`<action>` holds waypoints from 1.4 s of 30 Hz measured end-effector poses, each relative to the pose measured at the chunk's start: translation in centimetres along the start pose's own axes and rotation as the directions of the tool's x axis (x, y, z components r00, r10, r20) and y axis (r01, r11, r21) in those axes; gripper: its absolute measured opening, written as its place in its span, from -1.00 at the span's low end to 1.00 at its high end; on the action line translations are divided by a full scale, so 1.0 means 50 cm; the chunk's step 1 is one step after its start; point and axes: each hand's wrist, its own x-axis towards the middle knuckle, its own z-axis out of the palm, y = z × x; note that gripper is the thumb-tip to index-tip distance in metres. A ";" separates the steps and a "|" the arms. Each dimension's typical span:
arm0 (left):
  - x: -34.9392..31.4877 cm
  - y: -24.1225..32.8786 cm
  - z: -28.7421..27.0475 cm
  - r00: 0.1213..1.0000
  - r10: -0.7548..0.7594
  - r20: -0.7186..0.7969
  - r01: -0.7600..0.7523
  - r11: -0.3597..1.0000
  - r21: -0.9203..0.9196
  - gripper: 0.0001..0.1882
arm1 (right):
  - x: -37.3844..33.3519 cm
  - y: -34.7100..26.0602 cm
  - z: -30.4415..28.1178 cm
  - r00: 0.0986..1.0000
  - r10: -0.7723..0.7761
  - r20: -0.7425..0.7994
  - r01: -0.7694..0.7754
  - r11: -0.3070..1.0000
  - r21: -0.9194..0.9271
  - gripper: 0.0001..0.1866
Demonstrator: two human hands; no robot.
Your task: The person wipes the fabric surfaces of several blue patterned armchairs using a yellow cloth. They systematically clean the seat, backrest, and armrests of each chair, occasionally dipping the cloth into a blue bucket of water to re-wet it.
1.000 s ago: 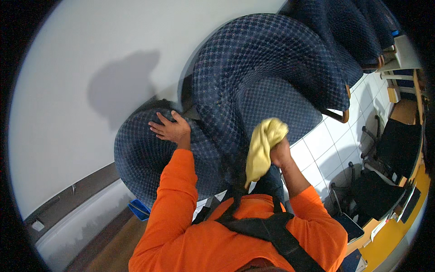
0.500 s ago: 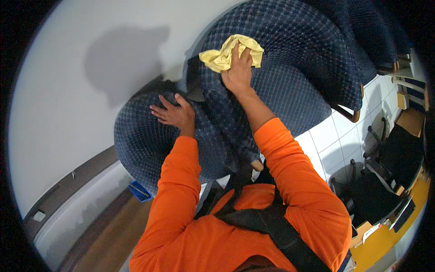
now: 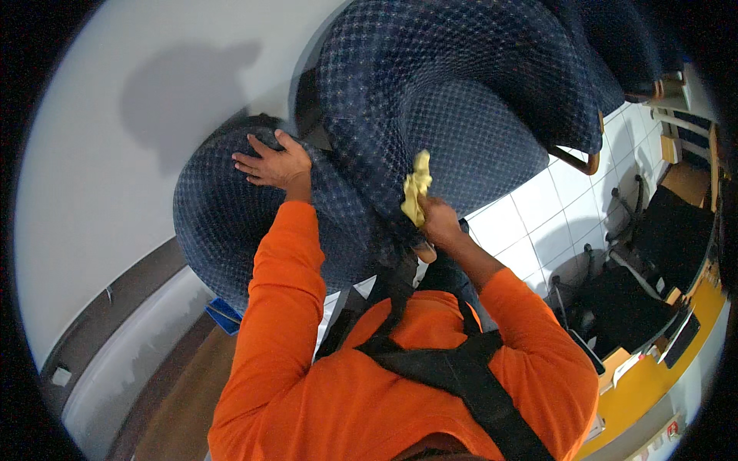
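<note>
My right hand is closed on a bunched yellow cloth, which rests against the front side of a dark blue patterned armchair, near its arm. Just below the cloth shows the wooden end of a chair leg or arm. My left hand lies with its fingers spread on the top of the backrest of a second blue patterned armchair, to the left. That hand holds nothing. The two chairs stand side by side, touching or nearly so.
A pale wall runs behind the chairs. White floor tiles lie to the right, with black office chairs and a yellow-topped desk beyond. More blue chairs line the far right. A blue object sits by the left chair.
My right hand has drawn the yellow cloth down and nearer along the right chair, from its upper back to its front side. My left hand stays on the left chair's backrest.
</note>
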 end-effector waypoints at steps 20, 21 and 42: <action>-0.002 0.014 -0.011 0.992 -0.074 0.104 0.071 0.997 0.032 -0.17 | -0.025 0.320 0.528 0.995 0.027 0.091 -0.017 0.994 -0.106 -0.71; -0.003 0.013 -0.011 0.992 -0.069 0.103 0.066 0.997 0.028 -0.17 | -0.023 0.314 0.506 0.984 0.118 0.137 -0.127 0.990 0.064 -0.73; 0.011 -0.021 0.027 1.000 -0.016 -0.001 0.016 0.986 0.169 -0.26 | 0.123 0.329 0.583 0.759 0.507 0.408 -0.632 0.724 0.277 -0.60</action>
